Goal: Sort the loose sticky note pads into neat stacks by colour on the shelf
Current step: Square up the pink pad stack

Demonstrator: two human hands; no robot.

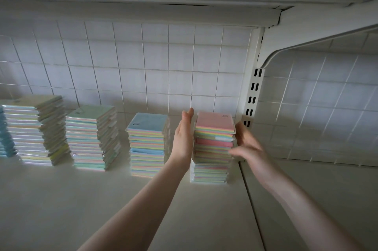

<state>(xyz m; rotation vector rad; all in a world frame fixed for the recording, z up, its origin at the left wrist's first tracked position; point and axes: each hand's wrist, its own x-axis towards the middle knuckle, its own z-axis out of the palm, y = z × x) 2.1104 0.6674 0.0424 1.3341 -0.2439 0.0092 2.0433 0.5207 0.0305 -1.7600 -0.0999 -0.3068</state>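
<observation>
A tall stack of sticky note pads with a pink pad on top [213, 140] stands on the white shelf [102, 199] near its right end. My left hand [184, 134] lies flat against the stack's left side, fingers straight and pointing up. My right hand [246, 144] touches the stack's right side with fingers spread and slightly blurred. To the left stand a blue-topped stack [148, 144], a green-topped stack [93, 138] and a pale yellow-green stack [35, 130]. A blue stack [6, 138] is cut off by the left edge.
A white wire grid backs the shelf. A slotted upright post [253, 91] and a bracket divide this bay from the one on the right. Another shelf hangs close overhead.
</observation>
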